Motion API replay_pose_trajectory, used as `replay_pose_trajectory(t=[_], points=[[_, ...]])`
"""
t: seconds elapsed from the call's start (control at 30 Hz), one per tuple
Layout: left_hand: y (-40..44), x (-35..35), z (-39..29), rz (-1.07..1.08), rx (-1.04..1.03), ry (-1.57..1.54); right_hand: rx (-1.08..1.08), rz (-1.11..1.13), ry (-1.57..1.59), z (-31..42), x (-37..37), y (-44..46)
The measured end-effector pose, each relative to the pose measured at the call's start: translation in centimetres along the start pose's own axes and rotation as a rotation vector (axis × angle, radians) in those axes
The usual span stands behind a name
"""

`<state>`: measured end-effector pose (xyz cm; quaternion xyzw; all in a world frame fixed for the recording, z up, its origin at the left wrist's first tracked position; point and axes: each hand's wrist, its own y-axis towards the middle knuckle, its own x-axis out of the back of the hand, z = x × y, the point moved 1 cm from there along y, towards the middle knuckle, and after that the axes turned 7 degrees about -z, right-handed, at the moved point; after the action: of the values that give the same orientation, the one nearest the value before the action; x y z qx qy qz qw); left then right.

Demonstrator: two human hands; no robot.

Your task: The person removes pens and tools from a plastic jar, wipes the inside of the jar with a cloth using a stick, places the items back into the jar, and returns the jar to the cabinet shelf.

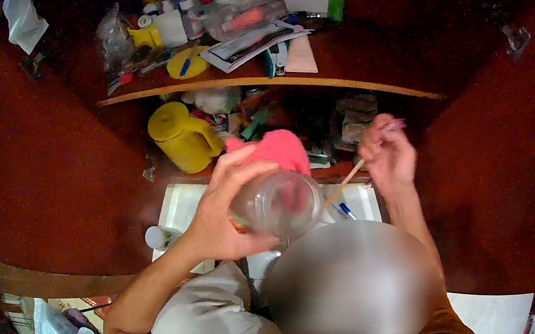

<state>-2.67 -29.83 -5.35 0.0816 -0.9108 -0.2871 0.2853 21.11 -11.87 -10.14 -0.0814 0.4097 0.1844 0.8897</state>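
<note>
A yellow, lidded plastic jug (172,143) stands below a dark reddish-brown wooden shelf (361,51), on which a flat yellow disc (200,63) lies left of what looks like a teal-and-white stapler (278,59).

From here, the clear jar (277,210) hides the bottom of the pink cloth (284,149) just above it. The reddish shape (293,196) showing through the jar is too fuzzy to name. Right of the jar, the right hand (390,155) covers part of a thin stick (349,176). Below the jar, a big grey blur (354,288) covers everything behind it.
</note>
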Motion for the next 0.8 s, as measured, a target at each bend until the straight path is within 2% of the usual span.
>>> replay_pose_trajectory(t=[0.17,0.27,0.4,0.57,0.6,0.7,0.8], points=[[-0.8,-1.0,2.7,0.041,0.131,0.105,0.36,0.119,0.164,6.4,-3.9,-2.5],[-1.1,-1.8,3.1,0.123,0.199,0.078,0.466,0.162,0.179,7.5,-6.3,-3.6],[-1.2,-2.5,2.8,0.183,0.213,0.022,0.433,0.274,0.0,4.3,-9.1,-4.4],[-1.1,-2.0,2.1,0.186,0.177,0.011,0.313,0.419,-0.23,0.0,-8.6,-4.5],[-1.2,-1.9,2.1,0.178,0.173,0.008,0.284,0.343,-0.331,-0.4,-9.8,-5.2],[-1.0,-1.6,2.0,0.155,0.164,-0.049,0.397,0.622,-0.849,-0.2,-8.4,-4.0],[-0.9,-1.5,2.0,0.139,0.166,-0.116,0.109,0.621,-0.683,-0.1,-8.5,-4.9]])
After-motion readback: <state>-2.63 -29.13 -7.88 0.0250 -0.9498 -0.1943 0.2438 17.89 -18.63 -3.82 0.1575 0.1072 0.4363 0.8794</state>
